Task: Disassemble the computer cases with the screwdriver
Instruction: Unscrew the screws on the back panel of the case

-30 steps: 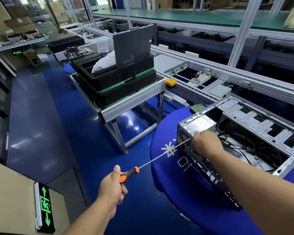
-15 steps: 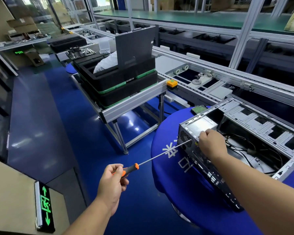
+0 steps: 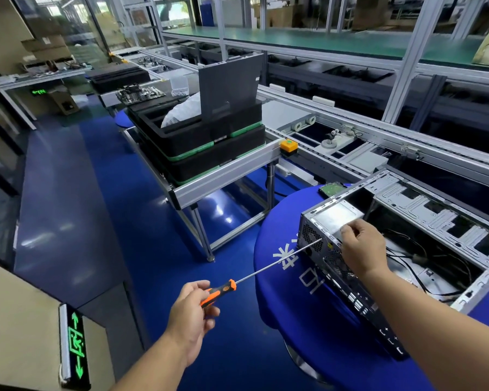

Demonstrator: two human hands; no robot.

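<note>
The left hand (image 3: 191,313) is extended forward and low, with the forearm entering from the bottom edge. Its fingers are curled round the orange-and-black handle of the screwdriver (image 3: 219,292), and the thumb is laid along the upper side of the handle. The long steel shaft is directed up and to the right, and its tip is placed against the perforated rear panel of the computer case (image 3: 350,277), just beside the fan grille.

The right hand (image 3: 362,248) is reached in from the lower right, with the forearm crossing above the rear panel. Its fingers are bent, and the fingertips (image 3: 346,230) are pinched together at the case's upper rear edge, beside the silver power supply (image 3: 336,217). Whether anything is gripped between them cannot be told.

The case is laid open-side-up on a round table covered in blue cloth (image 3: 308,320). Black cables are seen inside it. White characters are printed on the cloth; they are partly hidden and cannot be read.

A lit green exit sign (image 3: 75,345) with arrows is mounted at lower left.

Farther back, stacked black trays (image 3: 209,148) are carried on an aluminium conveyor frame (image 3: 226,173), with an orange push-button box (image 3: 288,146) at its corner. A bare motherboard (image 3: 140,93) is placed beyond.
</note>
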